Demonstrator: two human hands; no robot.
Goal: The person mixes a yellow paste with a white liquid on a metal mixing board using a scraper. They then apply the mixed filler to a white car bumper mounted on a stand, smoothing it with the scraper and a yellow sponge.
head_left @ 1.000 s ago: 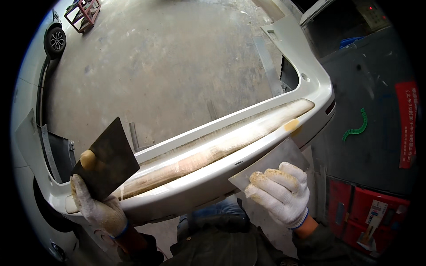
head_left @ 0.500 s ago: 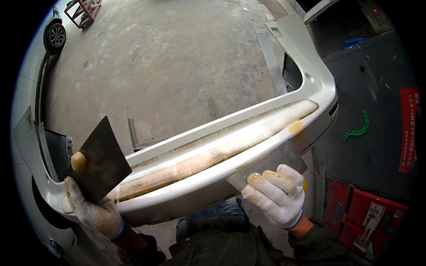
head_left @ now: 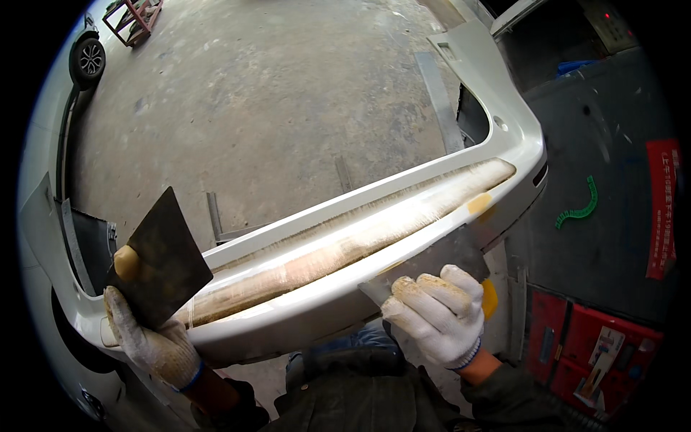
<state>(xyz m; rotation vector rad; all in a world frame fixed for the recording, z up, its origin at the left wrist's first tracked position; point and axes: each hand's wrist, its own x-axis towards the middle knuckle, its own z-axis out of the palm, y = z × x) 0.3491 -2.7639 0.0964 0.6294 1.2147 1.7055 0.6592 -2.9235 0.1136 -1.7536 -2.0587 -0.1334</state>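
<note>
A dark, flat, square plate (head_left: 171,252) is gripped at its lower corner by my gloved left hand (head_left: 162,349). A pale beige dollop of putty (head_left: 127,263) sits near its left edge. My gloved right hand (head_left: 439,313) is closed on a thin grey flat spreader (head_left: 450,253), its long edge near the front face of a white car bumper (head_left: 288,327); I cannot tell if they touch. Something yellow (head_left: 491,299) shows beside that hand. Just beyond the spreader, a yellow putty patch (head_left: 479,203) marks the bumper. The bumper's long recessed strip (head_left: 309,263) looks sanded and dusty.
A car with a dark wheel (head_left: 89,60) stands at the far left, near a red metal rack (head_left: 133,20). To the right are a green curved strip (head_left: 579,209), a red banner (head_left: 662,209) and a red case (head_left: 568,353). Grey metal bars (head_left: 439,101) lie beyond the bumper.
My right hand and the spreader have slid slightly left and tilted a little along the bumper's front face. My left hand and the plate have hardly moved.
</note>
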